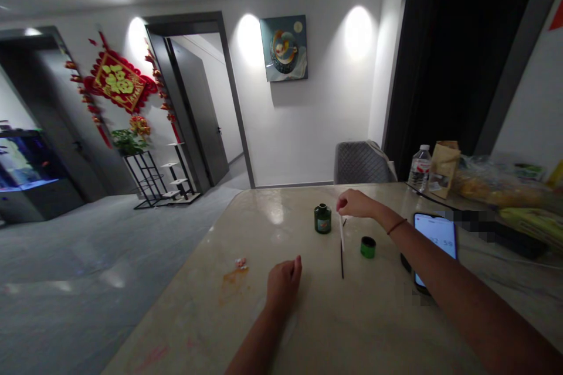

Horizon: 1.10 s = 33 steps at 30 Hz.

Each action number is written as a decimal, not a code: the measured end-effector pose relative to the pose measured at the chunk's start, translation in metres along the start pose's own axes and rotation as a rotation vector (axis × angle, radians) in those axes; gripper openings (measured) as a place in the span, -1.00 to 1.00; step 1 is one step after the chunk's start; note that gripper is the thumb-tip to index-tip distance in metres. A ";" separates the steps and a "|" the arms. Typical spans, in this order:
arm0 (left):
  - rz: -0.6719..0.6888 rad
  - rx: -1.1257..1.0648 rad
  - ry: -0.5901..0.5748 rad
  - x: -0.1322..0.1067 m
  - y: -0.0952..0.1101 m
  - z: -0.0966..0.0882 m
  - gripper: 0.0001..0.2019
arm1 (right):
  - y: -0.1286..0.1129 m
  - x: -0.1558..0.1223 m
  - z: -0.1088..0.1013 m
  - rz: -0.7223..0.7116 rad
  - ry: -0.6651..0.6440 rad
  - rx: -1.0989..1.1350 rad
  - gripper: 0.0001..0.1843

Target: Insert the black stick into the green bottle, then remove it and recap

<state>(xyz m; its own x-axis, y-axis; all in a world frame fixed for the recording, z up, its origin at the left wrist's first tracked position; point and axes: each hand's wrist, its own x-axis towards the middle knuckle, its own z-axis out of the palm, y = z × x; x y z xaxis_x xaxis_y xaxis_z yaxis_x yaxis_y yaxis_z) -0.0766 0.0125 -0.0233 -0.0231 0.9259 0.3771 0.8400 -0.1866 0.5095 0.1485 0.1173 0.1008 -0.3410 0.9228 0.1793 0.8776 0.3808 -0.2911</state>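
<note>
My right hand point(354, 203) is stretched over the pale marble table point(334, 328), its fingers pinched on the top of a thin white stick point(342, 232) that hangs down to the tabletop. A thin black stick point(342, 259) lies on the table just below it. A small green bottle point(322, 218) stands open just left of that hand, and its green cap point(368, 246) sits to the right of the sticks. My left hand point(284, 285) rests on the table nearer to me, fingers curled in a loose fist, with nothing visible in it.
A lit phone point(433, 244) lies on the table right of my forearm. A water bottle point(419, 168), a paper bag point(444, 167) and plastic-wrapped goods point(497, 184) crowd the far right. A grey chair point(361, 163) stands behind the table. An orange stain point(235, 272) marks the left side.
</note>
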 end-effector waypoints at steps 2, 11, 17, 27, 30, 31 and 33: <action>0.003 0.006 -0.002 0.000 0.000 0.000 -0.55 | 0.006 -0.005 0.011 0.033 -0.033 -0.066 -0.80; 0.004 0.027 -0.012 0.000 0.000 0.000 -0.51 | 0.029 -0.029 0.041 0.152 -0.219 -0.145 -0.85; -0.001 0.024 -0.028 0.000 0.001 -0.001 -0.52 | 0.035 -0.032 0.056 0.154 -0.219 -0.077 -0.88; -0.013 0.017 -0.023 0.001 0.001 0.000 -0.53 | 0.029 0.041 0.061 0.282 0.391 0.453 -0.71; -0.017 0.014 -0.040 0.001 0.000 0.000 -0.53 | 0.018 0.057 0.072 0.261 0.483 0.635 -0.68; -0.017 0.014 -0.040 0.001 0.000 0.000 -0.53 | 0.015 0.060 0.075 0.255 0.492 0.668 -0.65; -0.023 0.016 -0.031 0.001 0.000 0.000 -0.53 | 0.010 0.062 0.082 0.236 0.477 0.694 -0.57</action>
<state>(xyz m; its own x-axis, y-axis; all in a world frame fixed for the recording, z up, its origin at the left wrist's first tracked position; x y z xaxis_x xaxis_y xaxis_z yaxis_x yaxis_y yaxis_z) -0.0770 0.0135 -0.0233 -0.0255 0.9397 0.3411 0.8481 -0.1603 0.5050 0.1085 0.1836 0.0315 0.1370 0.9185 0.3710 0.4513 0.2755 -0.8487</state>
